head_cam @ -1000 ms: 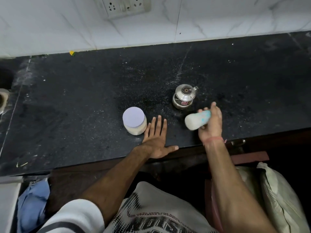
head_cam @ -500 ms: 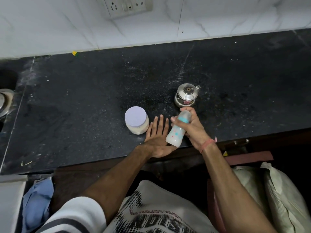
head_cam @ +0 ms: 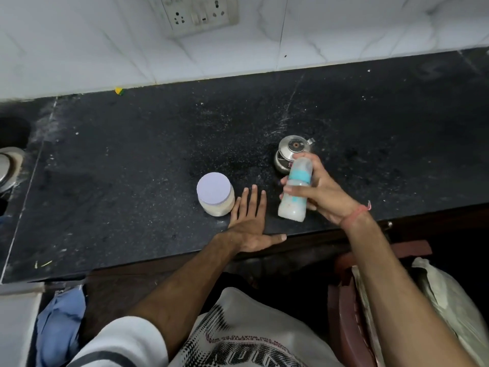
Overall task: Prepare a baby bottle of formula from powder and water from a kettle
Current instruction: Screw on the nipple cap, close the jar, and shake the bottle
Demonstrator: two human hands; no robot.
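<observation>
While gripped in the right hand above the counter, with left hand flat and open: bottle capped, milky inside, jar closed, kettle set down, so mixing probably nearly finished.

The right hand and baby bottle hide part of the steel kettle; a round metal object is cut by the left edge
</observation>
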